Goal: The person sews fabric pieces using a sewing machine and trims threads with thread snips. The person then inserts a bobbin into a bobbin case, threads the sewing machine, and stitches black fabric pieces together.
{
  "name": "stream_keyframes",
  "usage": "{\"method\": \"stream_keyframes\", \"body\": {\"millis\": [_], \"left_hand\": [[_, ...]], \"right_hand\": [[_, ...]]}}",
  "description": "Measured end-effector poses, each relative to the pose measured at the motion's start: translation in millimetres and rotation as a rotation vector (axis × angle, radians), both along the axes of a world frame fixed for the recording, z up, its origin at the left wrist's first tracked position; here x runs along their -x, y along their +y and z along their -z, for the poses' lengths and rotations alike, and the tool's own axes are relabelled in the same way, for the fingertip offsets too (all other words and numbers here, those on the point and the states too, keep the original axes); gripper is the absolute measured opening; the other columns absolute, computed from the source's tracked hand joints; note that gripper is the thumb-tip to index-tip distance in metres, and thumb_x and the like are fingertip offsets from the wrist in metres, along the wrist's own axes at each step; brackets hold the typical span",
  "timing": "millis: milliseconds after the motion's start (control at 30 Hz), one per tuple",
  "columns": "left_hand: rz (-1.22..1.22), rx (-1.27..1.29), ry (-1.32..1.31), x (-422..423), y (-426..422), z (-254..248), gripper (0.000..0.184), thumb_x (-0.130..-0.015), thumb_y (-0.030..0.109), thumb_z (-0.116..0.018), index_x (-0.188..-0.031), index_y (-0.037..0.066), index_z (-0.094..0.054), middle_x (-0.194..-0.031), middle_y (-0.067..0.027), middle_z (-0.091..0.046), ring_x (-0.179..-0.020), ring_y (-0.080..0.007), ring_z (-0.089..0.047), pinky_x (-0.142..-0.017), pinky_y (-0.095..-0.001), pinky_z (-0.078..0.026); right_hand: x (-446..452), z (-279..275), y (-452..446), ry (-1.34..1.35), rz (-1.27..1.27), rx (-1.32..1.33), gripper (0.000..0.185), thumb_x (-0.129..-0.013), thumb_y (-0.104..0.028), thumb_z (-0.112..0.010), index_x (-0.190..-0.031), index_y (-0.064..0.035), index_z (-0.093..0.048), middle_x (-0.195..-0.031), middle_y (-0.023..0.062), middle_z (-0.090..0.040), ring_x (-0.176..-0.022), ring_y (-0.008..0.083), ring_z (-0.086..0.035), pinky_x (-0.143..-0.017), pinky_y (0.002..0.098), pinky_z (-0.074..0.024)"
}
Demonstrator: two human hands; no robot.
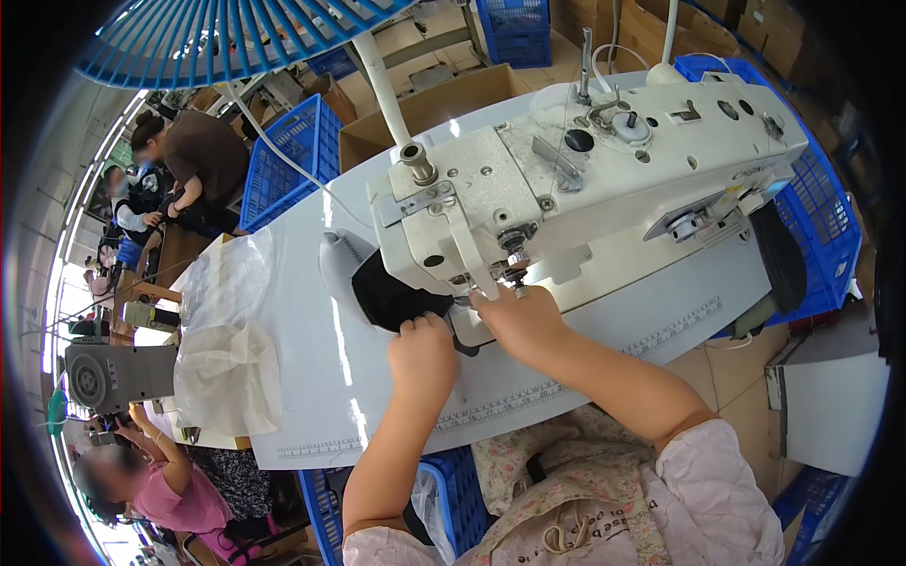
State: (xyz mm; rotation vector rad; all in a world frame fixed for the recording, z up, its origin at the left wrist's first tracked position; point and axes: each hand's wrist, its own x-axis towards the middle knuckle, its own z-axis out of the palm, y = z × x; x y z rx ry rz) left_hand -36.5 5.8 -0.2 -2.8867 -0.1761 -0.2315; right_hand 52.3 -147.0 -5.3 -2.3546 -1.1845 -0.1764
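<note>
A white sewing machine [585,179] stands on the table, its needle end above a black fabric piece [392,291]. This black piece lies partly on a white and grey shaped piece [344,269], left of the needle. My left hand [422,354] is closed at the near edge of the black fabric, fingertips curled on it. Close to the needle and presser foot, my right hand [517,316] has its fingers bent together. What those fingers pinch, if anything, is hidden by the hand and machine head.
Printed rulers [585,373] run along the table's near edge. Clear plastic bags [226,358] lie at the left end. Blue crates [297,160] and a cardboard box [434,108] stand behind. A blue slatted guard [236,38] hangs overhead. People work at the left.
</note>
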Motion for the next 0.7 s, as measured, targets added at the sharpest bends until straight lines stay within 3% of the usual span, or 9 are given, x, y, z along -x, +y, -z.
{"method": "stream_keyframes", "body": {"millis": [233,300,433,700], "left_hand": [[-0.013,-0.001,0.01,-0.7,-1.5,0.1,0.02,-0.067,0.01,-0.064,-0.085,0.0,-0.066,-0.074,-0.0083,-0.065,-0.072,-0.0221,-0.065,-0.058,-0.0309,-0.054],[-0.011,0.01,-0.014,-0.5,-2.2,0.1,0.006,-0.071,0.007,-0.062,-0.077,0.005,-0.061,-0.073,-0.009,-0.065,-0.072,-0.0246,-0.065,-0.06,-0.0343,-0.054],[-0.022,0.027,-0.007,-1.0,-3.3,-2.1,0.007,-0.071,0.008,-0.062,-0.077,0.004,-0.061,-0.073,-0.0092,-0.065,-0.072,-0.0249,-0.065,-0.059,-0.0344,-0.054],[-0.008,0.035,-0.004,-1.7,-3.5,-2.1,0.006,-0.071,0.007,-0.062,-0.075,0.004,-0.061,-0.073,-0.0097,-0.065,-0.071,-0.025,-0.065,-0.058,-0.0343,-0.053]], "right_hand": [[-0.8,-1.9,2.5,0.048,0.007,0.016,0.008,-0.078,-0.01,-0.06,-0.082,-0.0053,-0.064,-0.075,0.0142,-0.065,-0.068,0.0327,-0.068,-0.058,0.0417,-0.0541],[-0.6,-2.7,3.4,0.063,0.007,0.01,0.007,-0.079,-0.01,-0.06,-0.082,-0.0053,-0.064,-0.075,0.0144,-0.065,-0.068,0.0329,-0.068,-0.058,0.042,-0.0541],[-0.8,-3.4,6.1,0.14,0.029,0.059,0.007,-0.079,-0.011,-0.059,-0.081,-0.0053,-0.064,-0.075,0.0143,-0.064,-0.069,0.0329,-0.067,-0.058,0.0426,-0.054],[-1.1,-4.5,6.3,0.048,-0.01,0.002,0.008,-0.08,-0.012,-0.058,-0.078,-0.0068,-0.064,-0.071,0.014,-0.062,-0.07,0.0317,-0.066,-0.061,0.0425,-0.0532]]}}
